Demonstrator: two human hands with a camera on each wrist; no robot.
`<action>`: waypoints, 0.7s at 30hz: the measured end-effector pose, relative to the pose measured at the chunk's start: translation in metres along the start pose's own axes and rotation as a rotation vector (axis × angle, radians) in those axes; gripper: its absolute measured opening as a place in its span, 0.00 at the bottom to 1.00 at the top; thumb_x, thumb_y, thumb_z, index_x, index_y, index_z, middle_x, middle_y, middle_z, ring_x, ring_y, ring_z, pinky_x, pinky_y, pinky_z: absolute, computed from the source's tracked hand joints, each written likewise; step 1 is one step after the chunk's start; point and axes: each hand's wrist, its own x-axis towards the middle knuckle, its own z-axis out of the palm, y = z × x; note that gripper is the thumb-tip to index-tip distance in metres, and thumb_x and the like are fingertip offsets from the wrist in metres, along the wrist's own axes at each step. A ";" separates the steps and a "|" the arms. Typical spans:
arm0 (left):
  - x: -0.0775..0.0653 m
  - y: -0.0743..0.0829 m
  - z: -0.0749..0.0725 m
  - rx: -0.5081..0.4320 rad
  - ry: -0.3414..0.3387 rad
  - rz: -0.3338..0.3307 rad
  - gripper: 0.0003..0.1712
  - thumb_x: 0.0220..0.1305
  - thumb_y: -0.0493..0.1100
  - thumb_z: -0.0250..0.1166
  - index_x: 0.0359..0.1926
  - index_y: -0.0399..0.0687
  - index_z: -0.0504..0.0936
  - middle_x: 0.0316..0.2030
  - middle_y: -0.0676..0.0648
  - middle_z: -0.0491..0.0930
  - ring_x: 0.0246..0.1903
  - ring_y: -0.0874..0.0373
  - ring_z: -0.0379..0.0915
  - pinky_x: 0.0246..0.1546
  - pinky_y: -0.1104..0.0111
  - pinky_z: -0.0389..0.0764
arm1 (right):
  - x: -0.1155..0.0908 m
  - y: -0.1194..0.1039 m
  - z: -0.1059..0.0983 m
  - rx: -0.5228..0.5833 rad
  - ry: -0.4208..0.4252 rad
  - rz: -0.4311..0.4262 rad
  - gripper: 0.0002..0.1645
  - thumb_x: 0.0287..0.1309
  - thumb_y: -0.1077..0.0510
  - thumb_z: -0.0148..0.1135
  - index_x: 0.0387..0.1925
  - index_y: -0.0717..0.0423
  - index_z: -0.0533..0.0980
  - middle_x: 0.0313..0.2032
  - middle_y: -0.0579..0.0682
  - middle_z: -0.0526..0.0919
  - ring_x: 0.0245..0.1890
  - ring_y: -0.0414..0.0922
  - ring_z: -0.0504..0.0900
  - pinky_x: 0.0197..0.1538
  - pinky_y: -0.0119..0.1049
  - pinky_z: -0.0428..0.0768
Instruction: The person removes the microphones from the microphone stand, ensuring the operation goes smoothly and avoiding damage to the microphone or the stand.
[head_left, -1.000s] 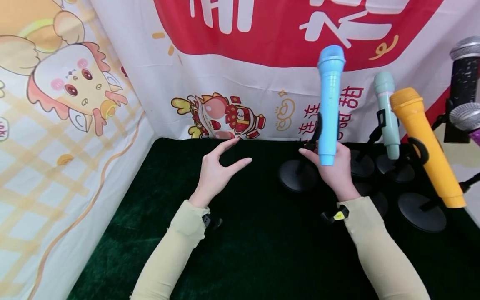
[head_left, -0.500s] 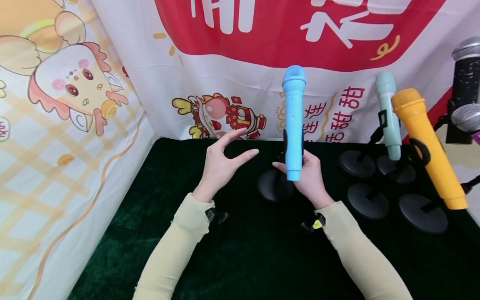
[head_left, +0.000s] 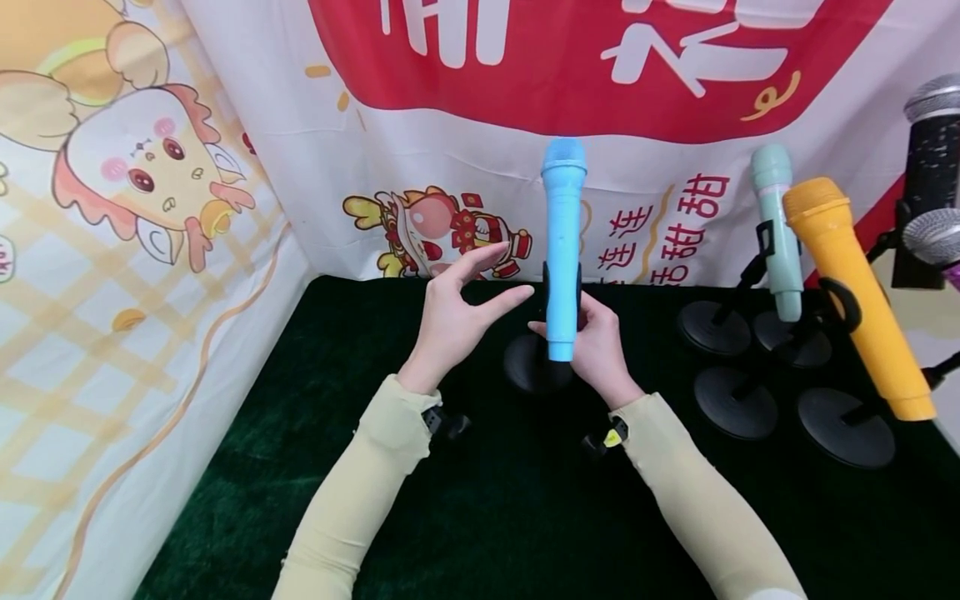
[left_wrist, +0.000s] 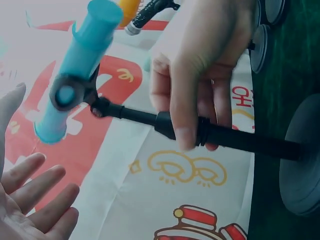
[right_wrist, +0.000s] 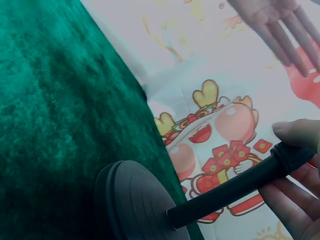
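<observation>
- A person's right hand (head_left: 602, 343) grips a black stand (left_wrist: 240, 139) bearing a blue microphone (head_left: 564, 250).
- The left hand (head_left: 452, 327) hovers near it, fingers extended.

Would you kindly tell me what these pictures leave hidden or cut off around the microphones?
Head view: most of the stand pole, behind the blue microphone and right hand.
Head view: the lower part of the purple microphone, cut off by the right edge.
Left wrist view: most of the orange microphone, cut off by the top edge.
Right wrist view: the blue microphone, outside the frame.
</observation>
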 end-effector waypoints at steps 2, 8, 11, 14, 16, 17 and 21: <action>0.000 0.001 0.002 -0.014 -0.007 0.005 0.32 0.62 0.53 0.75 0.66 0.56 0.79 0.61 0.58 0.79 0.61 0.62 0.73 0.63 0.62 0.71 | 0.000 0.001 0.002 -0.004 -0.006 0.006 0.17 0.53 0.55 0.81 0.40 0.50 0.80 0.29 0.49 0.80 0.29 0.45 0.77 0.37 0.38 0.77; 0.005 0.004 0.009 -0.092 -0.037 -0.017 0.33 0.63 0.50 0.75 0.66 0.50 0.78 0.61 0.55 0.79 0.60 0.65 0.74 0.62 0.60 0.73 | 0.001 0.001 0.001 -0.002 -0.017 0.037 0.20 0.53 0.52 0.80 0.45 0.50 0.81 0.31 0.47 0.83 0.30 0.44 0.79 0.41 0.40 0.80; 0.012 0.006 0.012 -0.159 -0.049 -0.045 0.32 0.63 0.49 0.75 0.66 0.49 0.78 0.60 0.51 0.80 0.59 0.61 0.76 0.61 0.56 0.75 | 0.000 0.000 0.000 0.028 -0.024 0.038 0.20 0.54 0.51 0.80 0.44 0.54 0.83 0.31 0.48 0.85 0.30 0.44 0.81 0.41 0.39 0.80; 0.020 0.008 0.014 -0.227 -0.059 -0.092 0.30 0.65 0.49 0.74 0.65 0.49 0.78 0.58 0.48 0.81 0.58 0.56 0.78 0.60 0.56 0.76 | 0.001 -0.002 -0.002 0.061 -0.039 0.026 0.18 0.55 0.51 0.79 0.43 0.57 0.85 0.34 0.48 0.88 0.33 0.44 0.86 0.43 0.37 0.82; 0.026 0.009 0.014 -0.241 -0.064 -0.142 0.30 0.66 0.51 0.72 0.65 0.50 0.78 0.57 0.49 0.82 0.57 0.56 0.79 0.59 0.59 0.77 | 0.001 -0.003 -0.003 0.067 -0.050 0.019 0.16 0.56 0.52 0.78 0.42 0.57 0.86 0.35 0.47 0.89 0.36 0.44 0.87 0.44 0.36 0.83; 0.029 0.011 0.014 -0.247 -0.067 -0.170 0.30 0.66 0.53 0.72 0.66 0.51 0.78 0.56 0.50 0.83 0.56 0.56 0.79 0.58 0.60 0.78 | 0.002 -0.003 -0.003 0.069 -0.056 0.016 0.16 0.56 0.53 0.78 0.43 0.58 0.87 0.36 0.47 0.89 0.37 0.44 0.88 0.45 0.37 0.83; 0.039 0.015 0.013 -0.245 -0.095 -0.277 0.32 0.66 0.58 0.70 0.67 0.54 0.77 0.53 0.54 0.84 0.55 0.62 0.79 0.58 0.61 0.77 | 0.003 -0.002 -0.003 0.052 -0.069 0.014 0.18 0.57 0.51 0.77 0.44 0.60 0.87 0.36 0.46 0.89 0.37 0.45 0.87 0.46 0.44 0.84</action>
